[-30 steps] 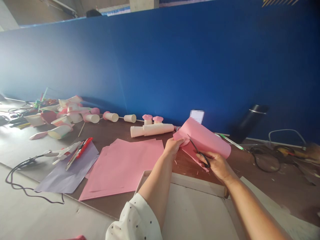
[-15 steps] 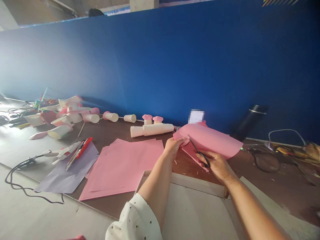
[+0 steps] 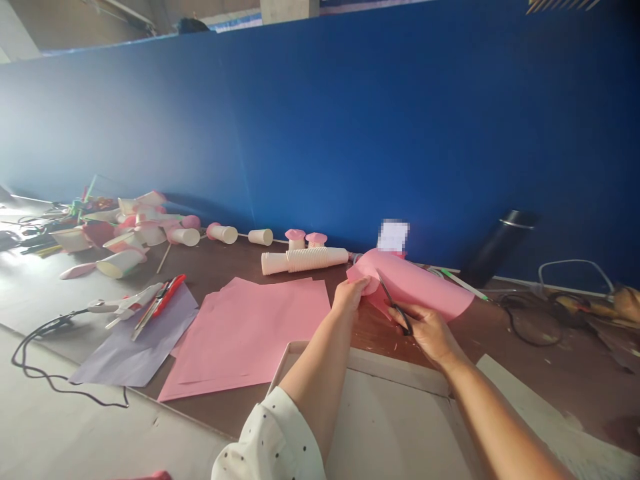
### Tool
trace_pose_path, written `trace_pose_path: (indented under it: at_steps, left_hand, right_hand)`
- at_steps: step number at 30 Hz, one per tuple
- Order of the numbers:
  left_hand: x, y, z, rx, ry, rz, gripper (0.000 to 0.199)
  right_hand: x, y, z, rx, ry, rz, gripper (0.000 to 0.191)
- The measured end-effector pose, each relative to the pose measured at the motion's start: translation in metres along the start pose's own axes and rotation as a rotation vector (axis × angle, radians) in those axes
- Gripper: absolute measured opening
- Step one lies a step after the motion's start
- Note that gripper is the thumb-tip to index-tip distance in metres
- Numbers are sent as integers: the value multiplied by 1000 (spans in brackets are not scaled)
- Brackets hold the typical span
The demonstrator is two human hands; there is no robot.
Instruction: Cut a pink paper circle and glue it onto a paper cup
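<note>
The right hand [image 3: 425,327] is closed around the black scissors [image 3: 391,302], and the left hand [image 3: 351,292], just to its left, pinches the near left corner of the curled pink sheet [image 3: 417,279], with a rounded pink piece under its thumb; whether that piece is separate or part of the sheet, I cannot tell. The blades meet the sheet between the 2 hands. Compared with 0.5 s ago, the right hand and scissors have shifted slightly leftward, less of the lower pink flap shows beneath them, and the sheet's loose right end has drawn in. I judge this as a small repositioning midway through a cut. Just beyond the left hand lies a row of nested paper cups [image 3: 317,259], with 2 pink-capped cups [image 3: 306,240] behind it. Left of that hand, a stack of pink sheets [image 3: 250,333] rests on the tabletop [image 3: 243,403], and farther left a red cutter [image 3: 169,298] lies on a greyish sheet [image 3: 110,360]. Well beyond the right hand stands a tilted-looking black bottle [image 3: 493,250].
</note>
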State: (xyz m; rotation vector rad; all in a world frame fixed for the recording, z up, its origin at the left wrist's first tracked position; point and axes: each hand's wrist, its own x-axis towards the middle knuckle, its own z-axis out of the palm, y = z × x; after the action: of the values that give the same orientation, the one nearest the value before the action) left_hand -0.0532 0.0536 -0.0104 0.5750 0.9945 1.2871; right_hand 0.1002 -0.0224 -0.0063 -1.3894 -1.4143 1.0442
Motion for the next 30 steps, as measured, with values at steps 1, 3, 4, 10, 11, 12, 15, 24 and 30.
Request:
trace_pose_path:
  at_steps: [1, 3, 4, 10, 11, 12, 15, 24, 30]
  left_hand:
    - [0, -2, 2, -34, 8, -27, 34]
    - [-1, -3, 6, -125, 13, -96, 36]
    - [-3, -3, 8, -174, 26, -120, 35]
    - [-20, 0, 20, -409, -35, -210, 26]
    - [-22, -1, 21, -440, -43, -200, 24]
    - [-23, -2, 22, -463, -42, -196, 23]
    - [-25, -6, 24, -493, -14, -174, 22]
    - [-20, -10, 25, -405, 113, -174, 25]
    - [-17, -12, 23, -287, 118, -147, 25]
  right_hand:
    - [0, -1, 1, -11, 12, 5, 52]
    - [-1, -2, 1, -26, 37, 23, 54]
    - [-1, -3, 1, -31, 48, 31, 55]
    - [-2, -6, 0, -78, 64, 10, 58]
    - [-3, -7, 0, -87, 57, 1, 57]
    - [-3, -8, 1, -94, 47, -9, 56]
    - [-3, -6, 1, -103, 21, -27, 56]
    - [-2, -5, 3, -28, -9, 32, 48]
    - [-1, -1, 2, 36, -16, 47, 49]
